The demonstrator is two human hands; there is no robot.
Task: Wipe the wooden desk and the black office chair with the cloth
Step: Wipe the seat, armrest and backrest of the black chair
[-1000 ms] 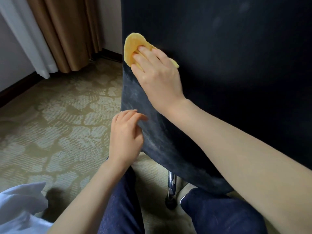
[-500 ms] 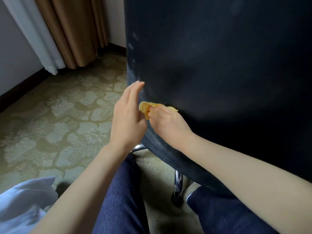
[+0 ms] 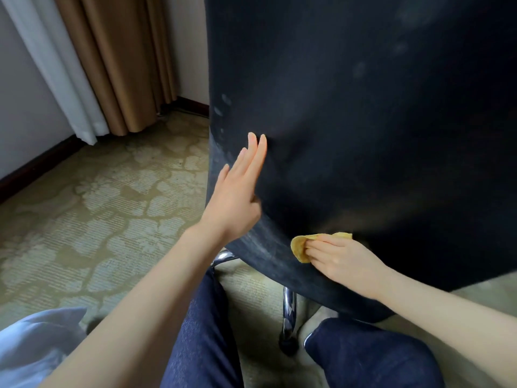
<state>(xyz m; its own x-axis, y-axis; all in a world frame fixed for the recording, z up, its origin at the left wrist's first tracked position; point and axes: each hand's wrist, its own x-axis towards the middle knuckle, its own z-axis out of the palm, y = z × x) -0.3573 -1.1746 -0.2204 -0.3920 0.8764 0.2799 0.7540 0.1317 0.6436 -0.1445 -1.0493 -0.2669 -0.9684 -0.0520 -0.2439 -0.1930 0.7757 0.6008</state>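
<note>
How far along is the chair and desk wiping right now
In hand: the right hand presses the yellow cloth on the lower back of the black chair, left hand flat against it. Pale smudges remain higher up. The desk is out of view, so its state is unknown.

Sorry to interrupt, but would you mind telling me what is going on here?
A person is wiping the back of the black office chair. The right hand presses a yellow cloth against its lower edge, while the left hand rests flat, fingers straight, on the backrest's left side. Pale smudges show higher up. No desk is in view.
</note>
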